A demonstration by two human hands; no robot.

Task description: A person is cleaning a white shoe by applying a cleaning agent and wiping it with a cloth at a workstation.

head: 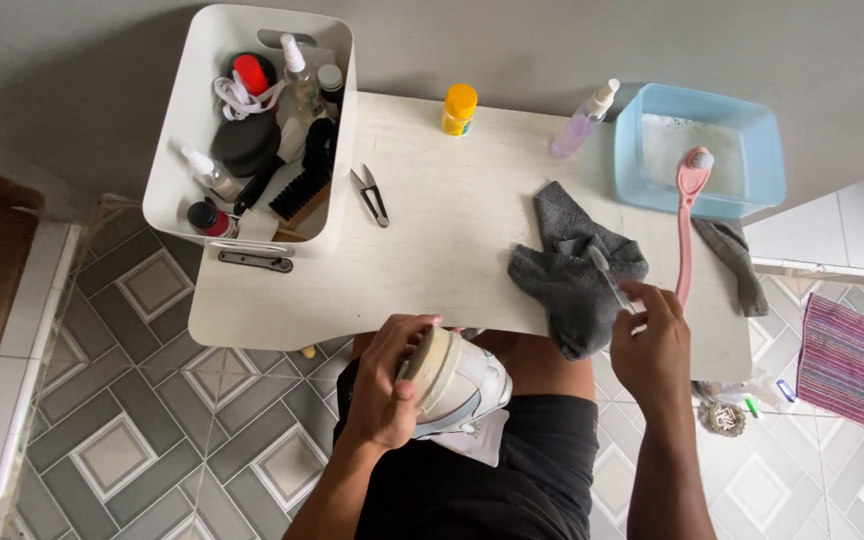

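A low white table (452,200) fills the middle of the view, standing on a grey patterned tile floor (152,400). On its left end sits a white plastic caddy (177,150) packed with bottles, brushes and a coil of white laces. At the right end is a pale blue basin (762,150), with a pink long-handled brush (689,210) resting its head on the basin rim and its handle running down across the tabletop. A crumpled grey cloth (572,275) lies near the table's front edge, partly hanging over it; a second grey cloth (737,262) drapes off the right side.

Below the table edge, over the person's lap, is a white sneaker (462,385), held sole-side towards the left. The left hand (387,385) wraps it from the left, fingers curled over the tan sole and clamped on the shoe, wrist bent inward, forearm rising from the bottom of the frame.

The right hand (652,345) is raised just beside the hanging cloth, well apart from the sneaker. Its fingers are pinched together on the handle of a small toothbrush (607,275), whose head points up and left over the cloth.

Smaller items on the table: a clear spray bottle (582,122), a yellow-capped jar (459,108) and small black snips (370,195).
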